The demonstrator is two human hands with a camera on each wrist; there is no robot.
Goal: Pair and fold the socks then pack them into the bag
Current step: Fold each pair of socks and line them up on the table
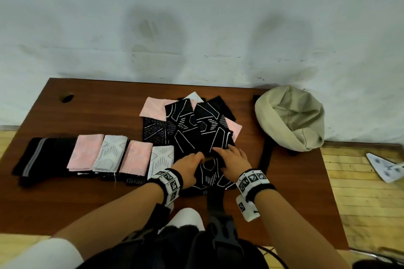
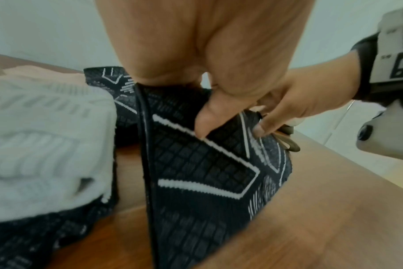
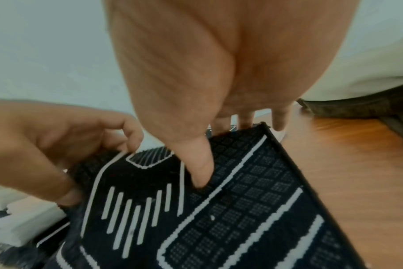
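1. Left hand (image 1: pixel 189 167): thumb on top and fingers beneath, pinching the left edge of a black sock with white lines (image 1: pixel 209 176), as the left wrist view shows. The edge is raised off the wood.
2. Right hand (image 1: pixel 232 160): thumb pressed on the patterned face, fingers curled behind the far edge, so it grips the same sock on its right side. A hold at each side likely keeps the knit taut and the edges square for a fold.
3. The held sock lies at the near middle of the table (image 1: pixel 87 111), just in front of the person. It appears to be a doubled layer, though whether two socks are stacked there cannot be told.
4. Just beyond the hands: a loose pile of socks (image 1: pixel 190 122), black patterned ones over pink, with a white corner at the back. Probably unsorted stock within easy reach.
5. To the left: a row of folded socks (image 1: pixel 105 155), overlapping side by side, pink and white on top with black at the far left. Seemingly finished pairs parked clear of the work spot.
6. To the right, well apart: the beige bag (image 1: pixel 290 118), mouth rolled open toward the pile, ready for packing. Nothing visible inside.
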